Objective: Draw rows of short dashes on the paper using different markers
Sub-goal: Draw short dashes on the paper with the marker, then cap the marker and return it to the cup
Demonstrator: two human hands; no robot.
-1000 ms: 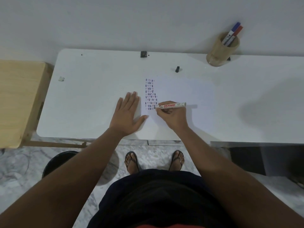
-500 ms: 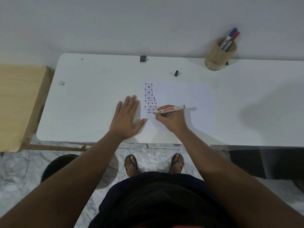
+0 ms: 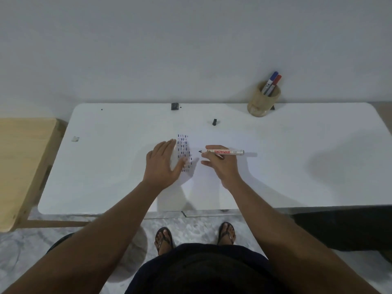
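Both hands have lifted and shifted since the earlier frame; marker tip now off the dashes. Table: white. Paper: flat, mid-table. Left hand: released, fingers spread, at paper's left edge, thumb over the lower dashes. Right hand: grasping marker, right of dashes, tip pointing left. Cup: beyond paper, far right, holding two markers. Black cap: just beyond paper.
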